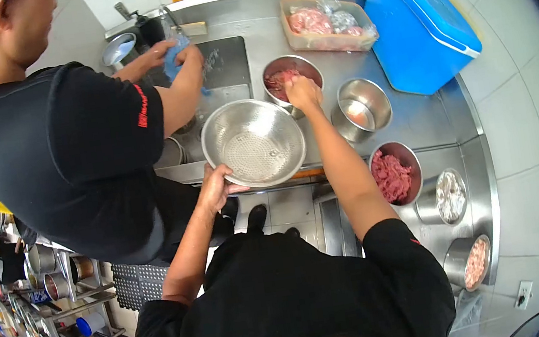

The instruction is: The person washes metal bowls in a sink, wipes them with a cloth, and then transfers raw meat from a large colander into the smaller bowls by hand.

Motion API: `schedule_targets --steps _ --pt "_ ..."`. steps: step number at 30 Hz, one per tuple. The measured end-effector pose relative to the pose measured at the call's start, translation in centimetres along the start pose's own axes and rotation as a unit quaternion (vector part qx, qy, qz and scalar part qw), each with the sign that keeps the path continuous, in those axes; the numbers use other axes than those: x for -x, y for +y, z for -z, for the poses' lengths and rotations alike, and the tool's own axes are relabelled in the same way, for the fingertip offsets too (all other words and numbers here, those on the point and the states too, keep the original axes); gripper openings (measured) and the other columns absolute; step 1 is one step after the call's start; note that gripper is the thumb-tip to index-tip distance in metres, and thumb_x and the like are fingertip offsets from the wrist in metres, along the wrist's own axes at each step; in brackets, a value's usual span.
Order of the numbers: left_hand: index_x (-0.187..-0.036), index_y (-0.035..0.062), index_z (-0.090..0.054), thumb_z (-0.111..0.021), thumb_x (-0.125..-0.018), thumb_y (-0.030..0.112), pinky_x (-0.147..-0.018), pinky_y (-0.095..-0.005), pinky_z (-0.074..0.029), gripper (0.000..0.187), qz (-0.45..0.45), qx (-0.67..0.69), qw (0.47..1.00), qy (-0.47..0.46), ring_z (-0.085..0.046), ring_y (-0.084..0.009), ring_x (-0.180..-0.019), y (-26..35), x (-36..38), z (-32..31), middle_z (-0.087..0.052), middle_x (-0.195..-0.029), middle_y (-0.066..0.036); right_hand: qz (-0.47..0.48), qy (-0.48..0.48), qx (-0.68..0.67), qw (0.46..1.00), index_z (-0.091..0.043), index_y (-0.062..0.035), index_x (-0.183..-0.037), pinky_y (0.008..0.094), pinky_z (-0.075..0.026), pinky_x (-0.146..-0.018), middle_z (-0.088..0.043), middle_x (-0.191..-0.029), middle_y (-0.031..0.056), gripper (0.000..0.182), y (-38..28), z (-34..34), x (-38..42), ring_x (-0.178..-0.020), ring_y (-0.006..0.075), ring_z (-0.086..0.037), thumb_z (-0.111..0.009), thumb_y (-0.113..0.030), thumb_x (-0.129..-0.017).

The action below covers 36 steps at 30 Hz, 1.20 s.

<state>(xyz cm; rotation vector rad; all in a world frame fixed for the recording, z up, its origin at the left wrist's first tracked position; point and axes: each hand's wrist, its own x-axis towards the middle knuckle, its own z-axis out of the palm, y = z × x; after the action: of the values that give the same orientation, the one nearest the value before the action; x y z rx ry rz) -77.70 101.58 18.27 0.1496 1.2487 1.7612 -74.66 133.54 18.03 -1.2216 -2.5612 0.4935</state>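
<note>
My left hand (217, 187) is closed on the near-left rim of a metal colander (254, 144), tilted at the sink's front edge; only a few small bits or drops show in its bowl. My right hand (304, 92) reaches over the near rim of a steel pot (315, 69), its fingers curled down at the red meat (280, 81) inside. The fingertips are hidden, so I cannot make out what they grip. Beside that pot stands a second steel pot (381, 118) with reddish liquid or residue at its bottom.
Pots of red meat strips (391, 175), whitish food (451, 198) and pale pink pieces (477, 262) line the right. Behind are a plastic tub (307, 40) of bagged meat and a blue cooler (413, 38). At the sink (227, 64), a co-worker (66, 142) handles a blue cloth or bag.
</note>
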Motion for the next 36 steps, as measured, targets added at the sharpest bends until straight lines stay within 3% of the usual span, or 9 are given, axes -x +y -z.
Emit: schedule_targets --steps 8,15,20,21,26,28,32,35,36 --pt "-0.121 -0.0137 -0.025 -0.044 -0.077 0.005 -0.065 -0.0473 -0.059 0.051 -0.001 0.021 1.000 -0.009 -0.061 -0.0406 -0.090 -1.4 -0.7 1.7 -0.047 -0.112 -0.029 0.009 0.053 -0.046 0.997 -0.067 -0.0091 -0.087 0.0460 -0.048 -0.079 -0.065 -0.090 0.0191 0.032 -0.5 0.5 1.0 -0.086 0.0366 -0.062 -0.047 -0.034 -0.083" --pt "-0.121 -0.0088 -0.021 -0.045 -0.076 0.006 -0.064 -0.0463 -0.060 0.053 -0.014 0.021 1.000 0.001 -0.061 -0.0393 -0.088 -1.0 -0.5 1.6 -0.046 -0.111 -0.028 -0.003 0.026 -0.052 0.998 -0.066 -0.0072 -0.089 0.0455 -0.048 -0.080 -0.065 -0.091 0.0188 0.031 -0.9 0.7 0.3 -0.089 0.0368 -0.062 -0.050 -0.033 -0.084" --pt "-0.122 -0.0060 -0.019 -0.046 -0.076 0.006 -0.064 -0.0468 -0.060 0.055 -0.009 0.037 0.999 0.002 -0.061 -0.0393 -0.090 -1.2 -0.8 2.0 -0.043 -0.114 -0.028 0.091 0.019 -0.224 0.970 -0.065 -0.0056 -0.092 0.0413 -0.048 -0.081 -0.066 -0.093 0.0173 0.024 -0.6 -2.0 -2.5 -0.089 0.0356 -0.063 -0.056 -0.025 -0.082" --pt "-0.122 -0.0060 -0.019 -0.046 -0.076 0.006 -0.064 -0.0470 -0.059 0.055 -0.008 0.032 0.999 0.008 -0.060 -0.0393 -0.091 -1.0 -0.6 1.9 -0.043 -0.114 -0.028 0.024 -0.015 -0.284 0.958 -0.064 -0.0039 -0.095 0.0368 -0.050 -0.066 -0.067 -0.087 0.0159 0.021 -1.1 -3.3 -3.7 -0.077 0.0292 -0.065 -0.058 -0.019 -0.082" --pt "-0.123 -0.0048 -0.018 -0.047 -0.076 0.006 -0.066 -0.0480 -0.059 0.056 -0.012 0.026 0.999 0.022 -0.059 -0.0387 -0.094 -1.3 -0.5 2.3 -0.042 -0.116 -0.027 -0.127 -0.075 -0.538 0.830 -0.059 -0.0021 -0.090 0.0270 -0.041 -0.044 -0.061 -0.071 0.0043 0.013 -3.9 -5.3 -4.5 -0.057 0.0131 -0.057 -0.062 -0.006 -0.078" --pt "-0.123 -0.0040 -0.018 -0.048 -0.075 0.007 -0.066 -0.0478 -0.059 0.057 -0.008 0.024 0.999 0.019 -0.059 -0.0383 -0.094 -1.4 -0.2 2.5 -0.041 -0.117 -0.027 -0.134 -0.075 -0.531 0.833 -0.058 -0.0040 -0.093 0.0246 -0.041 -0.046 -0.062 -0.082 0.0027 0.012 -4.0 -5.9 -4.7 -0.067 0.0124 -0.060 -0.061 -0.007 -0.082" --pt "-0.125 -0.0033 -0.017 -0.048 -0.075 0.006 -0.065 -0.0470 -0.059 0.060 -0.011 0.028 0.999 0.033 -0.059 -0.0381 -0.095 -1.2 0.1 2.7 -0.041 -0.118 -0.027 -0.120 -0.078 -0.534 0.833 -0.059 -0.0042 -0.084 0.0254 -0.041 -0.046 -0.062 -0.074 0.0017 0.005 -3.1 -6.8 -5.3 -0.063 0.0122 -0.058 -0.062 -0.006 -0.080" --pt "-0.127 -0.0029 -0.016 -0.048 -0.075 0.006 -0.064 -0.0463 -0.059 0.062 -0.010 0.025 0.998 0.049 -0.059 -0.0379 -0.095 -0.8 0.2 2.6 -0.041 -0.118 -0.027 -0.097 -0.064 -0.491 0.863 -0.059 -0.0040 -0.076 0.0254 -0.041 -0.046 -0.060 -0.069 0.0015 0.006 -2.3 -7.7 -5.9 -0.060 0.0105 -0.057 -0.064 -0.007 -0.078" --pt "-0.128 -0.0028 -0.016 -0.048 -0.075 0.006 -0.064 -0.0460 -0.059 0.062 -0.011 0.020 0.999 0.044 -0.059 -0.0378 -0.095 -0.6 0.3 2.6 -0.041 -0.118 -0.027 -0.075 -0.016 -0.375 0.924 -0.059 -0.0034 -0.077 0.0292 -0.044 -0.053 -0.062 -0.071 0.0064 0.008 -2.0 -8.0 -6.0 -0.065 0.0159 -0.059 -0.065 -0.009 -0.076"
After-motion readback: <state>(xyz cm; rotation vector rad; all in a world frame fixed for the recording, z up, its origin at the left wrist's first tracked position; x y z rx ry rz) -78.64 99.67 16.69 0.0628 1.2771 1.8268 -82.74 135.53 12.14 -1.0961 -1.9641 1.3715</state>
